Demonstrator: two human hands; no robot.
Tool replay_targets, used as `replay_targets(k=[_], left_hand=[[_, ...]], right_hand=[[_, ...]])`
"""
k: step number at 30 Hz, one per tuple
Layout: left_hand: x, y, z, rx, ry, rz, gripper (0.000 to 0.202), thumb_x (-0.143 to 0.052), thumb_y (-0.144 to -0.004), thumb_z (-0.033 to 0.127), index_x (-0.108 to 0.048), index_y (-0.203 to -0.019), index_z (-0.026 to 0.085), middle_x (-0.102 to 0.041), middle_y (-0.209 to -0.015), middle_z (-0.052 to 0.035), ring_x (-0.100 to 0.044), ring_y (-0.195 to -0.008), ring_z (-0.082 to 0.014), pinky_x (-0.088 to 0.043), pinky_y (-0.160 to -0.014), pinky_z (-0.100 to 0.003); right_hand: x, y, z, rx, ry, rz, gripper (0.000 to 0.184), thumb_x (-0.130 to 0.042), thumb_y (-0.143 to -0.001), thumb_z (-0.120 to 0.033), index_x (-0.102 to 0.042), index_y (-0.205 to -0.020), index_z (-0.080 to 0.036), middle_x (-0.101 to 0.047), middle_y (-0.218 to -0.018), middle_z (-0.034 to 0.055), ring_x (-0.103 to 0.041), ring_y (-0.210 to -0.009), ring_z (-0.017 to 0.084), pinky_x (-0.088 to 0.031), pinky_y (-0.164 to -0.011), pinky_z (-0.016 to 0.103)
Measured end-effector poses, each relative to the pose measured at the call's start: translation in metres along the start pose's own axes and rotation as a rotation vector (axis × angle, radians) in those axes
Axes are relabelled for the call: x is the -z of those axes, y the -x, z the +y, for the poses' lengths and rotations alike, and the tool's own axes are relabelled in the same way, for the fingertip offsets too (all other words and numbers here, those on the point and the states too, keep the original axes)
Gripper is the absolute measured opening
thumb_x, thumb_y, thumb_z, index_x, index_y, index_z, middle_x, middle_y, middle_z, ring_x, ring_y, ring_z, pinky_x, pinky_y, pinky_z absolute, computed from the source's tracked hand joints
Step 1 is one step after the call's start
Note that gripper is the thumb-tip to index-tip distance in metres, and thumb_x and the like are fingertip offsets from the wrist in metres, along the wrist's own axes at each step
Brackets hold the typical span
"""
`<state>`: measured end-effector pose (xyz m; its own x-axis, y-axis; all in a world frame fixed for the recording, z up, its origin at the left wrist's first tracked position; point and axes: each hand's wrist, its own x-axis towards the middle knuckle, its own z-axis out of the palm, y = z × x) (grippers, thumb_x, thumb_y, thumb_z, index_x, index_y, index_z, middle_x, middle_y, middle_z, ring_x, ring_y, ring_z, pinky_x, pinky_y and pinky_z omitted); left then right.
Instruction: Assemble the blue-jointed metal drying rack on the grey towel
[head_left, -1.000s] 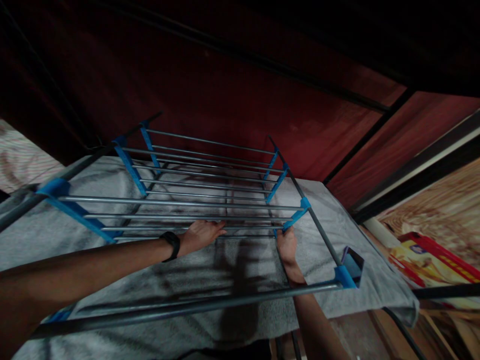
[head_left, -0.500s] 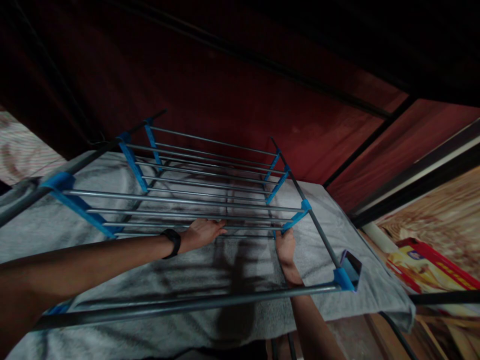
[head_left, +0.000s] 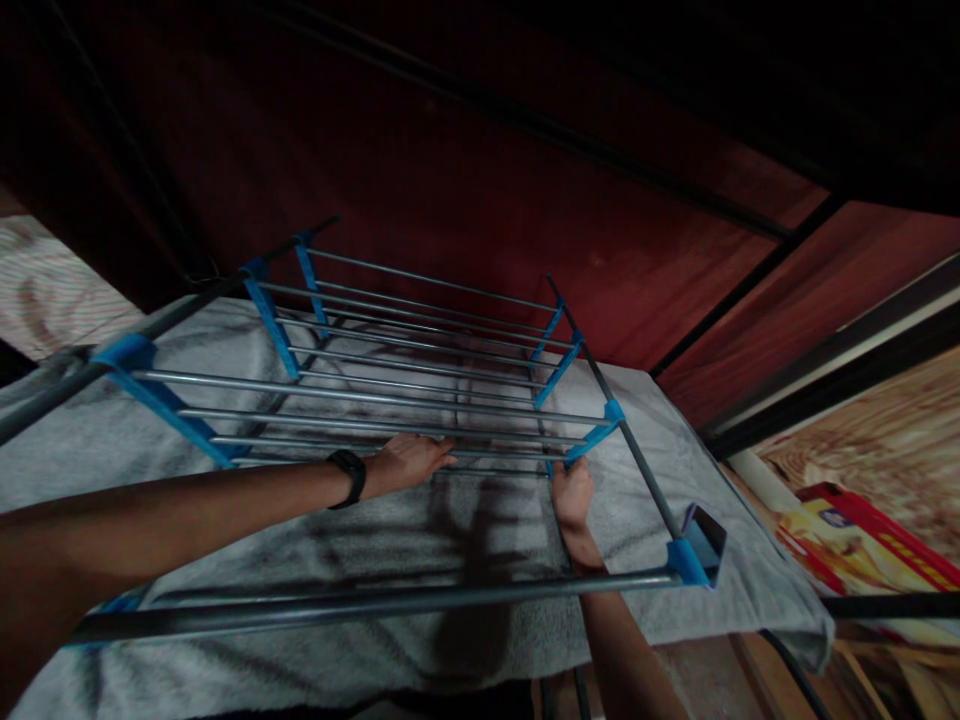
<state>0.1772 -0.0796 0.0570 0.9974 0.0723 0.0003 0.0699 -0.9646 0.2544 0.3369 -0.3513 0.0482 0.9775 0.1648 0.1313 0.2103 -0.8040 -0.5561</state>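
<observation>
A rack point(head_left: 450, 405) of grey metal tubes and blue plastic brackets lies on its side. My left hand point(head_left: 411, 461), with a black band on the wrist, reaches in from the left. Its fingers are closed around a lower rod of the nearest shelf, partly hidden behind it. At that shelf's right end, my right hand point(head_left: 572, 494) grips the lower end of the blue bracket point(head_left: 596, 437), where the rods meet it. The right forearm passes under the thick front tube point(head_left: 375, 605).
A grey towel-like cover point(head_left: 510, 560) lies under the rack. Dark red fabric point(head_left: 465, 200) hangs behind it. A blue corner piece point(head_left: 686, 562) with an open end sticks out at front right. A red and yellow box point(head_left: 862, 540) lies beyond the right edge.
The view has shifted slightly, and the left part of the rack appears a little higher and further right. Both hands keep their places on the rack.
</observation>
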Motion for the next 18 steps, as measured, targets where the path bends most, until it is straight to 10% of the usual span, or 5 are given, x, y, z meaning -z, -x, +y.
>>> replay_targets(k=[7,18], left_hand=[[0.005,0.003,-0.002,-0.029,-0.048,-0.039,0.04,-0.038,-0.101,0.047,-0.06,-0.117,0.018,-0.073,-0.092,-0.0111,-0.07,-0.082,-0.0241,-0.049,-0.068,-0.03],[0.022,0.028,-0.001,-0.196,-0.093,-0.032,0.039,-0.05,-0.087,0.008,-0.057,-0.124,0.016,-0.065,-0.122,-0.0114,-0.067,-0.099,-0.0215,-0.05,-0.079,-0.029]], right_hand=[[-0.008,-0.003,0.009,-0.042,0.061,0.011,0.037,-0.042,-0.093,-0.039,-0.055,-0.113,-0.01,-0.068,-0.092,0.0171,-0.064,-0.084,0.027,-0.044,-0.072,0.033],[-0.018,-0.011,0.04,0.069,0.156,0.01,0.06,-0.032,-0.091,-0.06,-0.06,-0.105,-0.009,-0.063,-0.072,0.0152,-0.059,-0.062,0.028,-0.043,-0.058,0.039]])
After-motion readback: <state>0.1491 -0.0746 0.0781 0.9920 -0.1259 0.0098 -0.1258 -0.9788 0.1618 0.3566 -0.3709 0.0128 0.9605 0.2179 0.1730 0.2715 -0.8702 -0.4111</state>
